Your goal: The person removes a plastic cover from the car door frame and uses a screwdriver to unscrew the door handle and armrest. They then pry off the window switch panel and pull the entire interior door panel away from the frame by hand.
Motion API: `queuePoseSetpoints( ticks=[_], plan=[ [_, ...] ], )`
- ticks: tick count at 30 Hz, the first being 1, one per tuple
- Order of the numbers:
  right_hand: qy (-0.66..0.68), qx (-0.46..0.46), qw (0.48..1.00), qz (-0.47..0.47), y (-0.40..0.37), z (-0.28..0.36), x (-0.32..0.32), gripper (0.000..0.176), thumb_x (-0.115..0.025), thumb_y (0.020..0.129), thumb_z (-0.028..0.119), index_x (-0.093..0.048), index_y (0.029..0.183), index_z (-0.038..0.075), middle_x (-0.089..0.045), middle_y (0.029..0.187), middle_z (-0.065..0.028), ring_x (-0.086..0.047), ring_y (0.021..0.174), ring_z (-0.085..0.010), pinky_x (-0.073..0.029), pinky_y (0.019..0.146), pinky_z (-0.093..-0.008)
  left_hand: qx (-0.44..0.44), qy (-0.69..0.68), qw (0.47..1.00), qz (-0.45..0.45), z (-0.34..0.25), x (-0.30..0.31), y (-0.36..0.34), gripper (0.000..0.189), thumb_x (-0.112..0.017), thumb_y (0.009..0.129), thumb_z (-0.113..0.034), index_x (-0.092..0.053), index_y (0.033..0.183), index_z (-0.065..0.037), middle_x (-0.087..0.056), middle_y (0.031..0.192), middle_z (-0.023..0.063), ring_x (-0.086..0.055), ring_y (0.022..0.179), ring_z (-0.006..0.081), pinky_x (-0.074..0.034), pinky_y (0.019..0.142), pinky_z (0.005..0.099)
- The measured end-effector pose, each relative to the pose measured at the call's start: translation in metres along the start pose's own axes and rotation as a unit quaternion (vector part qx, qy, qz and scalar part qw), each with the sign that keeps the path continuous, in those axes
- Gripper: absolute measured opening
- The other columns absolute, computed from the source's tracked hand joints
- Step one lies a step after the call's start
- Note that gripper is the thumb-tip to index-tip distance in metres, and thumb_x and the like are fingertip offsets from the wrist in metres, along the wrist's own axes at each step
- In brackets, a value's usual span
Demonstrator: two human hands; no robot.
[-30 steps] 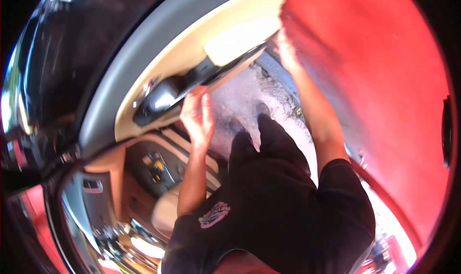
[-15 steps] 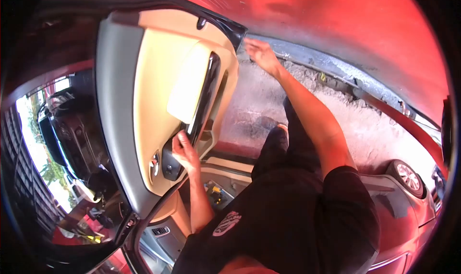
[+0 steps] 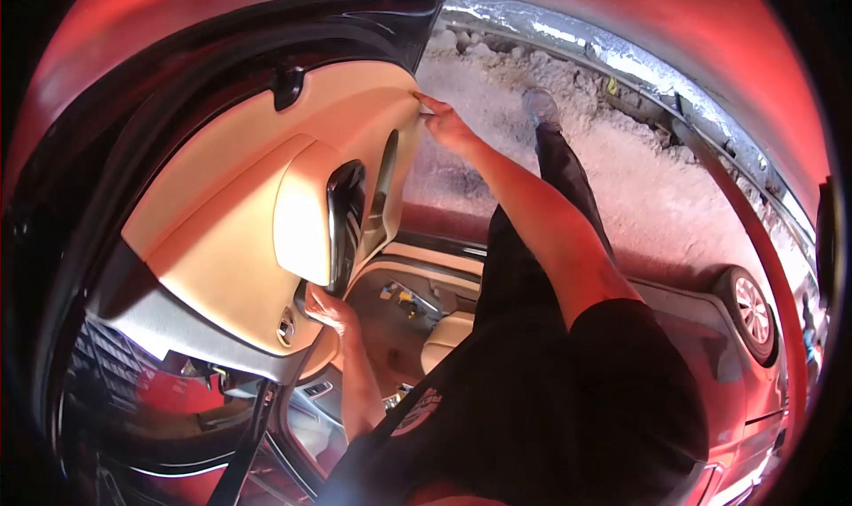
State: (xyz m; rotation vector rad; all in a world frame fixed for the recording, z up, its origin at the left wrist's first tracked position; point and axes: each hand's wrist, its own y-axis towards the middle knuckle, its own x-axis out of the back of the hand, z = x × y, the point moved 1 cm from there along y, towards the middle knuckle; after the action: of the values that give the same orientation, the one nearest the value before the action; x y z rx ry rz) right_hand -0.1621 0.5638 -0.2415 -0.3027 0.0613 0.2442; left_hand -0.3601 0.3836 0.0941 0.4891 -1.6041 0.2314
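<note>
A beige car door trim panel (image 3: pixel 222 213) fills the left part of the view, on the inside of an open black car door (image 3: pixel 355 18). My right hand (image 3: pixel 448 129) is at the panel's outer edge, its fingertips pressed to the rim. My left hand (image 3: pixel 330 311) grips the end of the armrest (image 3: pixel 306 231), close to the chrome inner door handle (image 3: pixel 286 327); some of its fingers are hidden. A glossy black strip (image 3: pixel 346 222) runs along the armrest.
Yellow and dark items (image 3: pixel 410 304) lie on the car floor beside a beige seat (image 3: pixel 448 339). A reddish car with a silver wheel (image 3: pixel 753 315) stands at the right. Rubble (image 3: pixel 612 124) lines the ground by a wall. My shoe (image 3: pixel 540 106) is on the dusty floor.
The door has swung and tilted in view as my head turned. My right hand has come onto the panel's edge. My left hand stays at the armrest's end, and one foot has stepped forward.
</note>
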Motion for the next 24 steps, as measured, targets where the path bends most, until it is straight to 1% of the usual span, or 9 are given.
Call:
queuePoseSetpoints(
  ticks=[3,6,7,9,10,12,14,22,24],
  plan=[
    [0.038,-0.04,0.998,0.039,0.017,-0.052,0.013,0.066,-0.04,0.084,-0.004,-0.058,0.146,0.007,-0.063,0.142,-0.0185,-0.065,0.123,-0.0267,-0.052,0.099,-0.0319,0.049,-0.013,0.999,0.013,0.014,-0.005,-0.009,0.037,-0.045,0.103,-0.019,-0.06,0.085,0.01,-0.063,0.077,0.0246,-0.056,0.064,0.0393,-0.042,0.057,0.0467],
    [-0.122,-0.088,0.986,0.077,0.041,-0.069,0.04,0.062,-0.041,0.085,-0.004,-0.058,0.144,0.002,-0.068,0.136,-0.017,-0.065,0.123,-0.0258,-0.052,0.098,-0.0314,0.186,-0.146,0.971,-0.029,0.0,-0.004,-0.006,0.045,-0.053,0.101,-0.032,-0.067,0.096,0.01,-0.069,0.086,0.0263,-0.063,0.072,0.0414,-0.048,0.061,0.0473],
    [-0.013,-0.117,0.993,0.03,0.046,-0.07,0.047,0.061,-0.042,0.083,-0.003,-0.061,0.141,0.002,-0.067,0.136,-0.0185,-0.064,0.126,-0.0275,-0.051,0.103,-0.0332,0.186,-0.142,0.972,-0.023,0.009,-0.004,-0.009,0.045,-0.053,0.101,-0.032,-0.067,0.096,0.01,-0.069,0.086,0.0263,-0.063,0.072,0.0414,-0.048,0.061,0.0473],
    [0.098,-0.152,0.983,-0.023,0.045,-0.082,0.048,0.06,-0.042,0.081,-0.002,-0.063,0.138,0.002,-0.067,0.136,-0.0199,-0.063,0.129,-0.0293,-0.05,0.107,-0.035,-0.077,0.095,0.992,-0.028,0.03,-0.005,-0.014,0.046,-0.053,0.1,-0.032,-0.071,0.098,0.01,-0.071,0.088,0.0251,-0.065,0.071,0.034,-0.048,0.061,0.0472],
    [0.152,-0.123,0.981,0.003,0.047,-0.087,0.041,0.059,-0.043,0.081,-0.001,-0.064,0.136,0.002,-0.067,0.135,-0.0207,-0.064,0.128,-0.0295,-0.051,0.107,-0.035,-0.096,0.105,0.989,-0.03,0.032,-0.004,-0.015,0.044,-0.055,0.099,-0.032,-0.072,0.102,0.009,-0.072,0.088,0.0242,-0.066,0.07,0.0346,-0.049,0.061,0.0481],
    [0.206,-0.098,0.973,0.022,0.04,-0.086,0.032,0.057,-0.044,0.081,-0.001,-0.065,0.135,0.001,-0.067,0.134,-0.0214,-0.064,0.126,-0.0297,-0.051,0.107,-0.035,-0.037,0.055,0.998,-0.014,0.027,-0.004,-0.016,0.04,-0.057,0.098,-0.03,-0.071,0.103,0.007,-0.071,0.087,0.0243,-0.066,0.07,0.039,-0.048,0.061,0.0498],
    [0.051,-0.059,0.992,0.1,0.019,-0.072,0.018,0.057,-0.045,0.081,-0.001,-0.066,0.134,0.001,-0.068,0.133,-0.0224,-0.065,0.125,-0.0318,-0.051,0.107,-0.0363,0.005,0.073,0.997,0.011,0.037,-0.001,-0.021,0.035,-0.059,0.098,-0.027,-0.07,0.108,0.005,-0.07,0.087,0.0248,-0.065,0.075,0.0464,-0.047,0.066,0.0538],
    [0.037,-0.156,0.983,0.089,-0.055,-0.113,-0.005,0.059,-0.048,0.083,0.001,-0.061,0.14,0.003,-0.067,0.133,-0.0232,-0.063,0.127,-0.0341,-0.05,0.108,-0.0391,-0.053,0.201,0.978,-0.009,0.067,0.007,-0.032,0.028,-0.069,0.09,-0.029,-0.068,0.099,-0.003,-0.069,0.089,0.0171,-0.062,0.086,0.0424,-0.044,0.076,0.0518],
    [0.09,-0.206,0.972,0.067,-0.051,-0.115,0.001,0.061,-0.05,0.084,0.001,-0.058,0.144,0.004,-0.065,0.135,-0.0234,-0.063,0.128,-0.0336,-0.05,0.108,-0.0389,0.037,0.087,0.995,0.021,0.08,0.01,-0.031,0.026,-0.067,0.091,-0.027,-0.069,0.097,-0.002,-0.069,0.09,0.0174,-0.062,0.084,0.0414,-0.045,0.076,0.0512]
  ],
)
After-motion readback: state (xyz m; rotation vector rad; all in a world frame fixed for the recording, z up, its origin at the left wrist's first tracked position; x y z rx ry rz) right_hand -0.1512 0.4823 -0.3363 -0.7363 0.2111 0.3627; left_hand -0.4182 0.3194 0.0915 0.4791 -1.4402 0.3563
